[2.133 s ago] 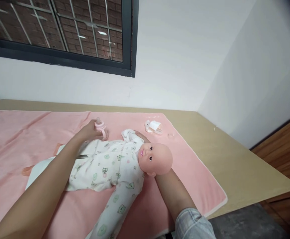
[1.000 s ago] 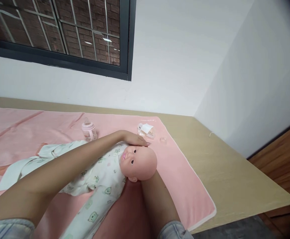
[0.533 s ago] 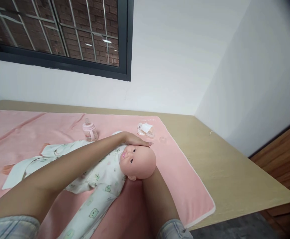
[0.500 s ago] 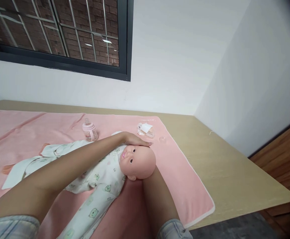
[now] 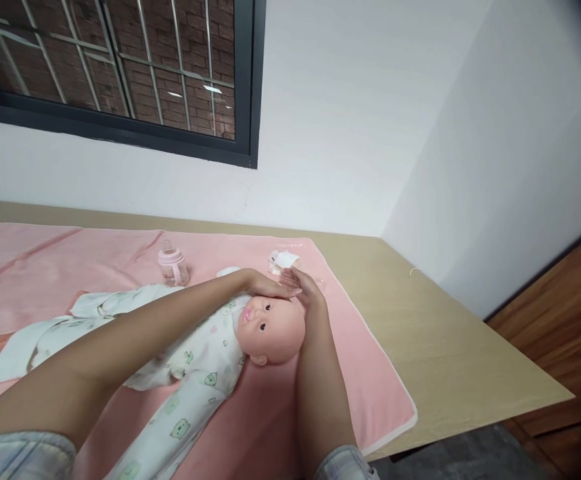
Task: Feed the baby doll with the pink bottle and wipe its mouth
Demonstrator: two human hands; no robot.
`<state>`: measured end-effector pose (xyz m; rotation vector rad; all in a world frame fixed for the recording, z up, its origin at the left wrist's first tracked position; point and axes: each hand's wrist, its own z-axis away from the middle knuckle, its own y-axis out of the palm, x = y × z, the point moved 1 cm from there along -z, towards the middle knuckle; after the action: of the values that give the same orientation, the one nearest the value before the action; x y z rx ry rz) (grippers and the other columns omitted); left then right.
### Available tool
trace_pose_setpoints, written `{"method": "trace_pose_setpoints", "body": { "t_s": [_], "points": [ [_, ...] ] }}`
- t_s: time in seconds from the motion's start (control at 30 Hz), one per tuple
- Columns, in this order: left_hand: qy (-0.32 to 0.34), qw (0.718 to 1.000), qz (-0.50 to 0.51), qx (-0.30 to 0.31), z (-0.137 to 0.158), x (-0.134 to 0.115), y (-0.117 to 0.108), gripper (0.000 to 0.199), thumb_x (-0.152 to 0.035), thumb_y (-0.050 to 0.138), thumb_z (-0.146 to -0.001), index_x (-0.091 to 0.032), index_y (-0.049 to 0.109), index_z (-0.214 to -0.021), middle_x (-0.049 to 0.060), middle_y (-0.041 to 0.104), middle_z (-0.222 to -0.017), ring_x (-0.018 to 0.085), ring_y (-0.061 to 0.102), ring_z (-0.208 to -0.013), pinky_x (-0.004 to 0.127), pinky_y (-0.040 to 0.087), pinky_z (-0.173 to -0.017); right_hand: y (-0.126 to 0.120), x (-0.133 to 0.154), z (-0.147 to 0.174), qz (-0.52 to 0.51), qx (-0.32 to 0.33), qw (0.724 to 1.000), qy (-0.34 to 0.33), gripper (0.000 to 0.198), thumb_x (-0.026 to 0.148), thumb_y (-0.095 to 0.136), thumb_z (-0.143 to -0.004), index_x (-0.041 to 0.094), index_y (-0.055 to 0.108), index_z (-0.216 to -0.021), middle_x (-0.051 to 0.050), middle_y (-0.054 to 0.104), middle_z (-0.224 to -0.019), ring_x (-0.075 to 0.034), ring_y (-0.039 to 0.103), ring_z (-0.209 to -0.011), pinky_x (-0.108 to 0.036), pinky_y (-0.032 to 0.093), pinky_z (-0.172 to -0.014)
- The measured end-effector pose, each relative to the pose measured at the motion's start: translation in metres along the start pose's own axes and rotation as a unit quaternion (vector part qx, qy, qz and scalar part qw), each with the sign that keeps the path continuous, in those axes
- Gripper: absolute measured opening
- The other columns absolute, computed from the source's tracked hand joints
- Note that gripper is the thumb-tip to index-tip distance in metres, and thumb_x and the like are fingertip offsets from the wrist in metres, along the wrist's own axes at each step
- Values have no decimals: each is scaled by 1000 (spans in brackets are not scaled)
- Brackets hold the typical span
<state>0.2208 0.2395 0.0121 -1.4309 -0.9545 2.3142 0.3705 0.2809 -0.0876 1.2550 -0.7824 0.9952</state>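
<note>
At the left, the doll (image 5: 215, 357) lies on its back on a pink blanket (image 5: 370, 393), feet toward the table's left side and head toward its right end. Beyond its legs, nearer the far edge of the table (image 5: 430, 340), a baby bottle (image 5: 173, 268) stands upright, just beside the clothing and untouched by either hand.

The left arm crosses over the doll's body, and the left hand (image 5: 269, 287) lies along the far side of the head (image 5: 275, 330). Its fingers are straight and close together, pointing toward the table's right end, and seem to lie flat on the head rather than grip it.

Just beyond that hand, toward the far edge, sits a small clear packet (image 5: 287, 259) with a white paper, partly covered by fingers.

The right hand (image 5: 306, 283) shows the change: half a second ago its forearm ran beneath the head and the hand was hidden. Now the forearm runs beside the crown, and the fingers stretch out leftward, nearly straight, close over the left fingertips; they appear to hold nothing. Whether the two hands touch is unclear. The head therefore seems to rest on the blanket, no longer propped by the forearm, though its underside is hidden.
</note>
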Motion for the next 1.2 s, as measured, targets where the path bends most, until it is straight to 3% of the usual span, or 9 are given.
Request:
{"method": "trace_pose_setpoints", "body": {
  "t_s": [0.23,0.37,0.47,0.63,0.73,0.83,0.97,1.07,1.2],
  "points": [
    [-85,990,48,97,-8,6,0,75,-77,42,-82,-26,53,-136,6,59,-136,26,45,-134,37,40,-108,-11,-3,-1,-7,-6,1000,-6,27,37,56,-88,14,69,-93,-10,65,-122,-18,65,-99,-29,54,-88],
    [-121,977,87,151,-16,14,0,80,-80,34,-83,-21,57,-132,11,68,-122,29,56,-120,39,46,-100,-11,-6,-7,-29,-6,1000,-9,24,37,60,-85,17,70,-93,-8,62,-128,-19,65,-100,-32,54,-90],
    [-120,977,96,151,-22,19,-5,82,-82,29,-81,-20,64,-122,12,72,-108,29,63,-106,39,50,-91,-14,-11,-15,-50,5,999,-7,23,34,64,-81,16,69,-95,-8,66,-119,-18,66,-97,-32,54,-90],
    [-58,996,64,25,-15,18,-22,88,-86,27,-79,-15,66,-114,14,72,-96,26,65,-90,36,49,-84,-14,-14,-19,-55,38,997,-31,24,28,67,-74,16,68,-95,-4,72,-90,-14,67,-84,-24,54,-81],
    [-35,993,81,-76,1,16,-31,90,-87,22,-79,-14,67,-105,14,70,-100,23,65,-84,34,48,-81,-10,-9,-13,-54,49,996,-48,25,23,68,-72,17,69,-96,-4,73,-92,-14,67,-84,-25,55,-79],
    [-30,973,121,-196,20,19,-36,87,-87,26,-80,-13,68,-96,14,68,-101,20,64,-79,32,47,-77,-7,1,-5,-67,70,992,-80,26,23,68,-70,16,72,-94,-7,73,-103,-18,68,-95,-29,55,-87],
    [-32,935,141,-323,41,25,-37,76,-82,36,-81,-12,66,-85,13,67,-94,19,62,-76,31,47,-71,-8,22,9,-54,99,985,-130,23,27,74,-67,15,73,-87,-7,74,-99,-19,69,-97,-31,52,-97],
    [-18,921,99,-376,53,22,-32,70,-78,40,-82,-13,64,-88,13,67,-99,22,63,-83,33,48,-74,-8,41,23,-19,114,982,-152,27,37,79,-67,16,73,-83,-7,74,-92,-21,70,-94,-36,53,-97],
    [39,911,30,-409,68,3,-18,52,-64,47,-87,-15,63,-98,10,67,-106,24,62,-96,38,47,-87,4,68,47,34,119,977,-176,35,46,84,-62,16,70,-74,-4,70,-79,-17,69,-80,-32,57,-84]
  ]
}}
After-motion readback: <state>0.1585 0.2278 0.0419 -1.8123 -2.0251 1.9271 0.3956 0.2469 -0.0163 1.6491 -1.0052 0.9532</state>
